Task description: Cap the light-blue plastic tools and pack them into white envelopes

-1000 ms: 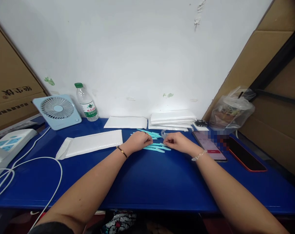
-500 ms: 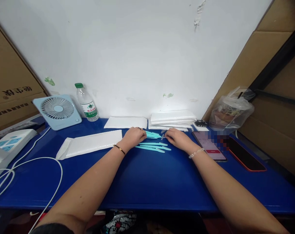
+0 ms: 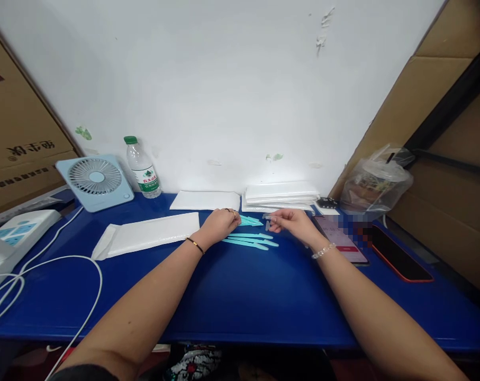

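My left hand (image 3: 223, 223) is closed around the handle ends of several turquoise eyebrow razors (image 3: 251, 220), whose tips point right. Nearer to me, more turquoise razors (image 3: 252, 241) lie fanned out on the blue table (image 3: 247, 296). My right hand (image 3: 290, 224) pinches a small clear plastic piece, which looks like a blade cover (image 3: 268, 225), just right of the razor tips and apart from them. Another small clear piece (image 3: 268, 216) shows beside its fingertips. The fingers of the left hand partly hide the razor handles.
Flat white padded packets (image 3: 148, 233) lie left, with a stack of them (image 3: 281, 193) by the wall. A blue fan (image 3: 97, 177), a water bottle (image 3: 144, 172) and a power strip (image 3: 19, 238) with cables stand left. Two phones (image 3: 398, 254) and a bagged cup (image 3: 377, 182) are right.
My right hand has drawn back slightly to the right and turned, with a clear piece at its fingertips. The left hand stays on the razors, shifted very little.
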Available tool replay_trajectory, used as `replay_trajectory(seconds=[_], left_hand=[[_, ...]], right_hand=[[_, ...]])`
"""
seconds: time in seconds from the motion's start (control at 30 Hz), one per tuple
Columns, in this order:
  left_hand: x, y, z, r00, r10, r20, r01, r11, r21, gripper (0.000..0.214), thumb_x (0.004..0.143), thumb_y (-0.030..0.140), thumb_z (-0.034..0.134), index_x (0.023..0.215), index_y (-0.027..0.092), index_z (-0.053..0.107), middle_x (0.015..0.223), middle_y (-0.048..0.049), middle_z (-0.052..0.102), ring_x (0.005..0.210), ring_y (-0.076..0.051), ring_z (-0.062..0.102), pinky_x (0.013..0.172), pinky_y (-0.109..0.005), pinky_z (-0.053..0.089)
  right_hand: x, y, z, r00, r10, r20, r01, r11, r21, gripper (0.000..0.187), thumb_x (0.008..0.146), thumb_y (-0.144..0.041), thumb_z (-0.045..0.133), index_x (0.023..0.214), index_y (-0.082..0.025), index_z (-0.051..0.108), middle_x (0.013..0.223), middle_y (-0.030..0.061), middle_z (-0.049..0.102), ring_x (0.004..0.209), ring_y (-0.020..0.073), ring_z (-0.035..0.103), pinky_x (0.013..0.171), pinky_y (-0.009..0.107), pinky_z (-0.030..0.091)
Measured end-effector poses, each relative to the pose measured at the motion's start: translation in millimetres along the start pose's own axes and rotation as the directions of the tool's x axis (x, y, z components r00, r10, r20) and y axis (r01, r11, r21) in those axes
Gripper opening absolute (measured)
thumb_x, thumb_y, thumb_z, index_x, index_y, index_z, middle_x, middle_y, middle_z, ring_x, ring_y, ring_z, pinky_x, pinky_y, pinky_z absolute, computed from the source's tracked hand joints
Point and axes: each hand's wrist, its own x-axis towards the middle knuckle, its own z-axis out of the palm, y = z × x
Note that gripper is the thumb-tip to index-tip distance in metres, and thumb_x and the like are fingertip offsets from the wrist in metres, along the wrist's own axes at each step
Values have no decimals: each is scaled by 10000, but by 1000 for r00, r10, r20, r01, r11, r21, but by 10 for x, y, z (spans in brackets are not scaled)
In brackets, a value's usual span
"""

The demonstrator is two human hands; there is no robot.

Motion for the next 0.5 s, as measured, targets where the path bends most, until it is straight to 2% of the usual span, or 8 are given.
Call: replay_trajectory(seconds=[0.17, 0.37, 0.5], left_hand=[[-1, 12, -4, 1000, -15, -27, 12, 996, -85, 209, 884, 223, 433, 805, 183, 623, 889, -25, 682, 776, -158, 606, 682, -253, 411], [10, 59, -14, 999, -31, -37, 25, 991, -133, 204, 884, 254, 454, 821, 182, 635, 880, -29, 683, 769, -160, 607, 676, -252, 411], [11, 146, -21, 999, -19, -34, 13, 984, -180, 229, 891, 278, 456, 794, 176, 635, 861, -32, 682, 744, -151, 601, 665, -246, 405]], right_hand=[[-4, -9, 52, 999, 26, 47, -22, 996, -88, 384, 748, -492, 668, 853, -122, 669, 682, 45, 676, 546, 126, 637, 502, 229, 485], [-1, -18, 133, 999, 8, 50, -3, 995, -104, 388, 760, -488, 656, 866, -115, 669, 677, 44, 670, 533, 120, 627, 502, 226, 478], [-16, -6, 191, 996, 10, 92, 0, 993, -115, 388, 779, -491, 633, 885, -118, 664, 635, 39, 662, 528, 126, 617, 502, 232, 475]])
